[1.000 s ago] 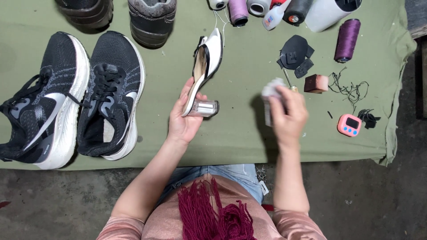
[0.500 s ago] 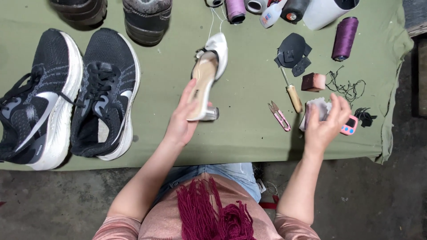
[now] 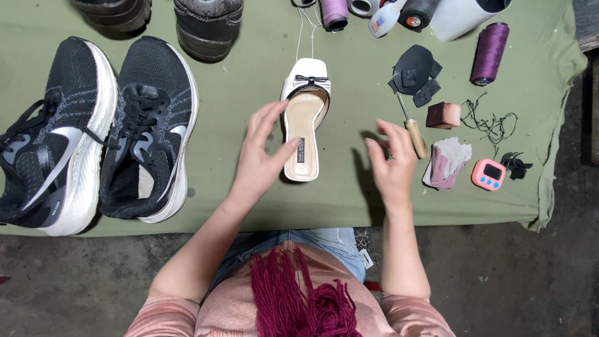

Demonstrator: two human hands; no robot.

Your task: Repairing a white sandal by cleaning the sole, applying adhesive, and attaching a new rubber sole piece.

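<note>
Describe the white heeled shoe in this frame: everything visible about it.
The white heeled shoe rests sole-down on the green cloth, toe pointing away. It has a glossy white upper, a small dark bow at the open toe and a beige insole with a dark label. The left hand touches its left edge with fingertips and thumb.

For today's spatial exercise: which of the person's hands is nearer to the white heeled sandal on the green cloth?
Left. The left hand is at the white heeled sandal, fingertips at its left edge. The right hand hovers apart to the sandal's right, nearer the wooden-handled awl.
</note>
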